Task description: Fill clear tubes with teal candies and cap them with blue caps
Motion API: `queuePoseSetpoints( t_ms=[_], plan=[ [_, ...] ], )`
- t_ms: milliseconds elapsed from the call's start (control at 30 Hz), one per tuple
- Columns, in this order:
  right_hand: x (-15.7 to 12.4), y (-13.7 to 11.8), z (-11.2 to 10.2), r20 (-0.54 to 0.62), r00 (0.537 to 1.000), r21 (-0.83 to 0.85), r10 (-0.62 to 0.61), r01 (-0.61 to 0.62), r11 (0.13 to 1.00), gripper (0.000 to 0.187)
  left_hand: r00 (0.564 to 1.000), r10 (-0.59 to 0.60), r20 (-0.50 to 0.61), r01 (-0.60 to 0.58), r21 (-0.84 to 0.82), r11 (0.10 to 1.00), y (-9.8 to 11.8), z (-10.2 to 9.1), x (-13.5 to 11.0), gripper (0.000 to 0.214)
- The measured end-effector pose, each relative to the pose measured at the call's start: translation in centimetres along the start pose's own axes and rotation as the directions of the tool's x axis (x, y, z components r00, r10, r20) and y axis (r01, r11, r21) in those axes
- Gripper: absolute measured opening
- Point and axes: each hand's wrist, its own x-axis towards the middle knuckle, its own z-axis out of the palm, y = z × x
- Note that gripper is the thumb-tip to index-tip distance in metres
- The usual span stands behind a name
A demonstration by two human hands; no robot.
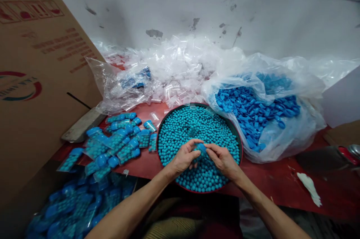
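Both hands meet above a round tray (241, 145) full of small blue balls (180, 128). Between my left hand (183, 158) and my right hand (223, 159) is a small clear container with a blue cap (200, 148). The left fingers are wrapped round the container's body, and the right thumb and fingers pinch at the cap. My fingers partly hide the container. To the left of the tray lies a pile of capped containers filled with balls (115, 141). Loose blue caps (244, 109) fill an open plastic bag (298, 138) on the right.
Clear empty containers (180, 91) are heaped along the wall. A tall cardboard box (42, 55) stands at left, beside a grey block (84, 124). More filled containers (75, 209) lie below the table edge. A crumpled white scrap (309, 188) rests on the red table (267, 179).
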Motion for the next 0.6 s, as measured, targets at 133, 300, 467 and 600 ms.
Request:
queuePoseSetpoints(
  t_ms=[133, 300, 467, 600],
  plan=[
    [-0.5, 0.2, 1.7, -0.122, 0.985, 0.086, 0.121, -0.111, 0.990, 0.030, 1.000, -0.013, -0.027, 0.013, 0.013, 1.000, 0.0, 0.1, 0.1, 0.042],
    [-0.8, 0.0, 2.3, -0.128, 0.975, 0.178, 0.182, -0.158, 0.971, 0.030, 0.999, -0.039, -0.036, 0.037, -0.040, 0.999, 0.1, -0.3, 0.1, 0.042],
    [-0.9, -0.3, 1.7, -0.011, 0.990, 0.198, 0.142, -0.137, 0.971, 0.023, 0.992, -0.099, 0.072, 0.106, -0.090, 0.990, 0.6, -0.4, -0.1, 0.049],
    [-1.0, -0.1, 2.8, -0.131, 0.970, 0.215, 0.204, -0.173, 0.961, 0.019, 0.995, -0.096, -0.020, 0.096, -0.024, 0.995, 0.5, 0.0, -0.1, 0.044]
  ],
)
